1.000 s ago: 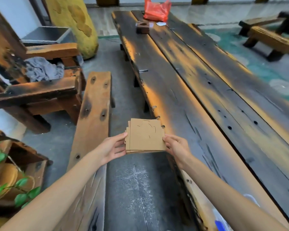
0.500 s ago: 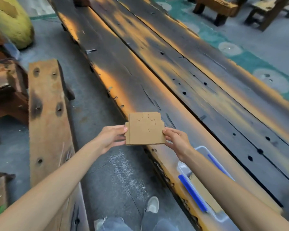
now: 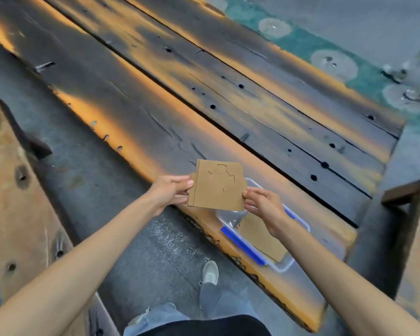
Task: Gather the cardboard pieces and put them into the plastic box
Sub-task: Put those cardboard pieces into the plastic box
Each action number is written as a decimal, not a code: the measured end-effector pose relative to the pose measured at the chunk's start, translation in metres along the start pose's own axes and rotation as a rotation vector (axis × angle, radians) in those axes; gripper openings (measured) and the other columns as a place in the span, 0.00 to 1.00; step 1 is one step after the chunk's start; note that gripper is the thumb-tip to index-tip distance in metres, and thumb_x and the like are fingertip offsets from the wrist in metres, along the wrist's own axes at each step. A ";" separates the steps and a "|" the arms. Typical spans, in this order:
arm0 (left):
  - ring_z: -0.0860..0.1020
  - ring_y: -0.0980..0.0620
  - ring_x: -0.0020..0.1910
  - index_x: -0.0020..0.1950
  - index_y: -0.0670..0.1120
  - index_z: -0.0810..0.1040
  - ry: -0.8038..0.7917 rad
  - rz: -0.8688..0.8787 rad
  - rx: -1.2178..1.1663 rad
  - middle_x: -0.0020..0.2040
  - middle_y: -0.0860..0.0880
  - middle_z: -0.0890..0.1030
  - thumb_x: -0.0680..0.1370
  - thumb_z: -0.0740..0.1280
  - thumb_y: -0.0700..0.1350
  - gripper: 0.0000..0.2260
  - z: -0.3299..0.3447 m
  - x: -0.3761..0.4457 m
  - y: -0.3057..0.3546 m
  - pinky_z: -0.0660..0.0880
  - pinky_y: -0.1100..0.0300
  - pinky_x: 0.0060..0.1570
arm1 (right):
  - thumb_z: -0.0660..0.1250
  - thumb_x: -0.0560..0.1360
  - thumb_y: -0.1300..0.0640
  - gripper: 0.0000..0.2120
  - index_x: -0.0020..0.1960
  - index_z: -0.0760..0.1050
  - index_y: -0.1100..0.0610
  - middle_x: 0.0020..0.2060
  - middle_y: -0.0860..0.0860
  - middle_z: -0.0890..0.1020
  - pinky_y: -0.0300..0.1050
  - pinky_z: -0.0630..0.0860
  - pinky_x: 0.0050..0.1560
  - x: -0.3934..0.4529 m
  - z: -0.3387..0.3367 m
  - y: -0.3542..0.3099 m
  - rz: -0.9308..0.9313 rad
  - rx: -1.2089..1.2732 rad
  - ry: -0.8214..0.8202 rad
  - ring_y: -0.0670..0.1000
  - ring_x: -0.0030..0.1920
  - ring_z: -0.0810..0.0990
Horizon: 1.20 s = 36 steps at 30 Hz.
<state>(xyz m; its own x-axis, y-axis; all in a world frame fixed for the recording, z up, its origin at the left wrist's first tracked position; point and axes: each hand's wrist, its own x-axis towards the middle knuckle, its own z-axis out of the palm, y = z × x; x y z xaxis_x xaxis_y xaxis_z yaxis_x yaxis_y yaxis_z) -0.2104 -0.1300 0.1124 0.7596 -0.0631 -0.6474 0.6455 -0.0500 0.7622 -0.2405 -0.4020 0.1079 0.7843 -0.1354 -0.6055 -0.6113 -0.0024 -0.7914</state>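
Holding the cardboard stack over the box

The cardboard pieces [image 3: 217, 186] are held as a flat stack just above the plastic box's [image 3: 286, 265] far end, pinched between both hands. The left hand [image 3: 169, 192] is closed on the stack's left edge, the right hand [image 3: 262, 204] on its right edge. Inside the box, one more cardboard sheet [image 3: 260, 236] lies flat; the box rests at the desk's [image 3: 228, 98] near edge.

Plastic box [image 3: 283, 266] on wooden table [image 3: 155, 98]
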 end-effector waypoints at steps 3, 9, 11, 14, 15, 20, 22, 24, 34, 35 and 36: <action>0.84 0.54 0.48 0.68 0.39 0.80 -0.037 0.009 0.095 0.54 0.47 0.86 0.80 0.70 0.37 0.16 0.035 0.009 0.003 0.82 0.67 0.38 | 0.72 0.78 0.59 0.04 0.50 0.85 0.52 0.45 0.50 0.89 0.37 0.82 0.45 -0.004 -0.033 0.018 0.037 -0.021 0.073 0.49 0.48 0.86; 0.83 0.55 0.47 0.66 0.39 0.82 -0.108 0.029 0.337 0.53 0.46 0.86 0.81 0.70 0.38 0.13 0.103 0.024 -0.006 0.82 0.68 0.39 | 0.73 0.77 0.60 0.02 0.46 0.85 0.54 0.47 0.50 0.87 0.37 0.80 0.43 -0.012 -0.090 0.049 0.117 -0.099 0.177 0.50 0.48 0.86; 0.83 0.56 0.47 0.65 0.40 0.83 -0.107 0.044 0.404 0.53 0.47 0.86 0.81 0.70 0.38 0.12 0.113 0.027 -0.010 0.81 0.69 0.38 | 0.73 0.76 0.61 0.05 0.43 0.84 0.54 0.45 0.49 0.86 0.37 0.79 0.42 -0.013 -0.097 0.055 0.130 -0.150 0.178 0.48 0.45 0.83; 0.84 0.55 0.47 0.62 0.41 0.84 -0.125 0.031 0.485 0.50 0.49 0.86 0.80 0.70 0.38 0.11 0.133 0.036 -0.018 0.81 0.69 0.37 | 0.72 0.76 0.63 0.07 0.40 0.84 0.57 0.39 0.52 0.84 0.41 0.80 0.42 -0.014 -0.114 0.068 0.151 -0.236 0.190 0.48 0.38 0.79; 0.85 0.52 0.49 0.62 0.41 0.85 -0.134 0.025 0.513 0.52 0.47 0.87 0.80 0.71 0.38 0.11 0.139 0.039 -0.021 0.83 0.66 0.41 | 0.71 0.76 0.64 0.08 0.40 0.84 0.59 0.38 0.54 0.83 0.43 0.80 0.42 -0.015 -0.118 0.072 0.154 -0.279 0.189 0.49 0.38 0.79; 0.87 0.49 0.50 0.55 0.45 0.88 -0.143 0.063 0.683 0.49 0.47 0.89 0.80 0.72 0.40 0.07 0.158 0.047 -0.037 0.83 0.49 0.58 | 0.67 0.75 0.62 0.09 0.41 0.86 0.62 0.36 0.58 0.87 0.56 0.83 0.53 -0.019 -0.124 0.087 0.142 -0.527 0.199 0.55 0.41 0.85; 0.87 0.48 0.49 0.51 0.45 0.89 -0.152 0.094 0.780 0.47 0.46 0.89 0.80 0.71 0.42 0.07 0.160 0.049 -0.041 0.83 0.48 0.58 | 0.66 0.74 0.62 0.09 0.41 0.85 0.60 0.34 0.56 0.87 0.57 0.83 0.51 -0.023 -0.121 0.089 0.147 -0.610 0.187 0.57 0.43 0.86; 0.86 0.44 0.50 0.48 0.40 0.88 -0.181 0.126 0.889 0.46 0.41 0.89 0.80 0.70 0.44 0.09 0.160 0.050 -0.043 0.81 0.47 0.58 | 0.66 0.75 0.61 0.09 0.46 0.84 0.54 0.35 0.54 0.87 0.54 0.84 0.50 -0.027 -0.117 0.091 0.138 -0.666 0.178 0.56 0.44 0.86; 0.83 0.40 0.48 0.47 0.36 0.85 -0.309 0.190 1.140 0.45 0.39 0.87 0.80 0.66 0.44 0.13 0.170 0.060 -0.041 0.80 0.47 0.52 | 0.59 0.77 0.63 0.09 0.54 0.75 0.62 0.50 0.62 0.83 0.55 0.78 0.45 -0.031 -0.099 0.092 0.164 -0.993 0.237 0.66 0.52 0.81; 0.83 0.41 0.48 0.47 0.36 0.85 -0.321 0.192 1.161 0.45 0.39 0.87 0.80 0.66 0.45 0.13 0.171 0.061 -0.040 0.80 0.47 0.52 | 0.59 0.78 0.64 0.07 0.53 0.75 0.63 0.51 0.63 0.82 0.53 0.75 0.43 -0.031 -0.098 0.090 0.181 -1.020 0.230 0.67 0.52 0.81; 0.83 0.42 0.47 0.47 0.37 0.85 -0.336 0.189 1.177 0.44 0.40 0.88 0.79 0.66 0.45 0.13 0.170 0.063 -0.039 0.81 0.47 0.52 | 0.59 0.77 0.64 0.06 0.51 0.74 0.63 0.51 0.63 0.82 0.53 0.73 0.42 -0.031 -0.096 0.088 0.190 -1.049 0.221 0.67 0.52 0.81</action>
<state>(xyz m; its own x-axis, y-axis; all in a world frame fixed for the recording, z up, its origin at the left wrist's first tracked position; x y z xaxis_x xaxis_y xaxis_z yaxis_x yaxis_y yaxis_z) -0.2018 -0.3018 0.0426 0.6627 -0.4107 -0.6262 -0.0690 -0.8661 0.4951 -0.3293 -0.4933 0.0650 0.6951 -0.3979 -0.5987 -0.5888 -0.7930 -0.1565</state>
